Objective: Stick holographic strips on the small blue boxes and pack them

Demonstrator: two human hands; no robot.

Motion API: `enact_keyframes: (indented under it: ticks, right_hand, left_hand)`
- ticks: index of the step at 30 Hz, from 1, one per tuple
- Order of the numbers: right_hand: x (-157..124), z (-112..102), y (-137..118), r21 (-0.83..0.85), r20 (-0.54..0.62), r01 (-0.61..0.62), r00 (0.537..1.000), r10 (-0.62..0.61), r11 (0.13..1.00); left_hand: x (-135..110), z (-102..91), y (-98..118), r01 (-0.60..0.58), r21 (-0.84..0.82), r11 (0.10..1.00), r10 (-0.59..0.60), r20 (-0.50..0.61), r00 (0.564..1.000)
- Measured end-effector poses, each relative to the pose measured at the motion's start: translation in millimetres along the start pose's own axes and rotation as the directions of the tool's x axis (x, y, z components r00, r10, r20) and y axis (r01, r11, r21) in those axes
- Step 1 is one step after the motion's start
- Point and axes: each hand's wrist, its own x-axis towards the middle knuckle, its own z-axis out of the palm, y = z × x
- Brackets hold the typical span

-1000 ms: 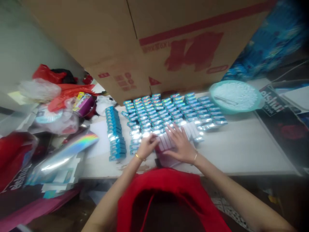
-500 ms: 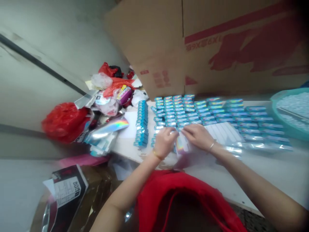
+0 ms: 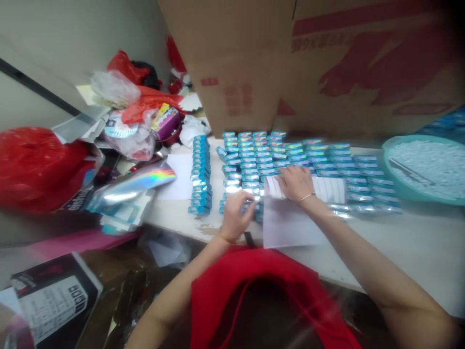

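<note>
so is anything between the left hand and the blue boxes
Nothing visible. The left hand rests right on the nearest blue boxes, at the front of the rows. The right hand lies apart from it, on the white boxes beside them.

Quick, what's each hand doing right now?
Left hand: fingers curled over the small blue boxes; grip unclear.
Right hand: open, flat on the row of white pieces.

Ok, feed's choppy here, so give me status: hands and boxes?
Left hand curled on a blue box, front row. Right hand flat on white strip. White sheet under wrist; carton close behind rows.
</note>
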Motion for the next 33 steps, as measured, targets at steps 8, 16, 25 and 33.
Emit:
enact_keyframes:
  ticks: [8, 16, 25, 33]
  right_hand:
    - [-25.1, 83.4, -126.6, 0.622, 0.011, 0.022, 0.999, -0.037, 0.783]
    - [-17.8, 145.8, -143.5, -0.002, 0.503, 0.232, 0.841, -0.200, 0.973]
    - [-17.5, 159.0, -129.8, -0.144, 0.669, 0.394, 0.715, -0.204, 0.908]
    - [-16.6, 109.7, -123.7, -0.033, 0.564, 0.090, 0.824, -0.056, 0.995]
  left_hand:
    - [-48.3, -82.3, -83.7, 0.558, -0.520, 0.647, -0.664, -0.025, 0.747]
    - [-78.9, -106.2, -128.8, 0.586, -0.326, 0.742, -0.632, -0.045, 0.774]
    - [-91.3, -118.3, -139.2, 0.548, -0.628, 0.552, -0.800, -0.216, 0.560]
    - [-94.8, -120.9, -151.2, 0.555, -0.791, 0.257, -0.910, -0.005, 0.414]
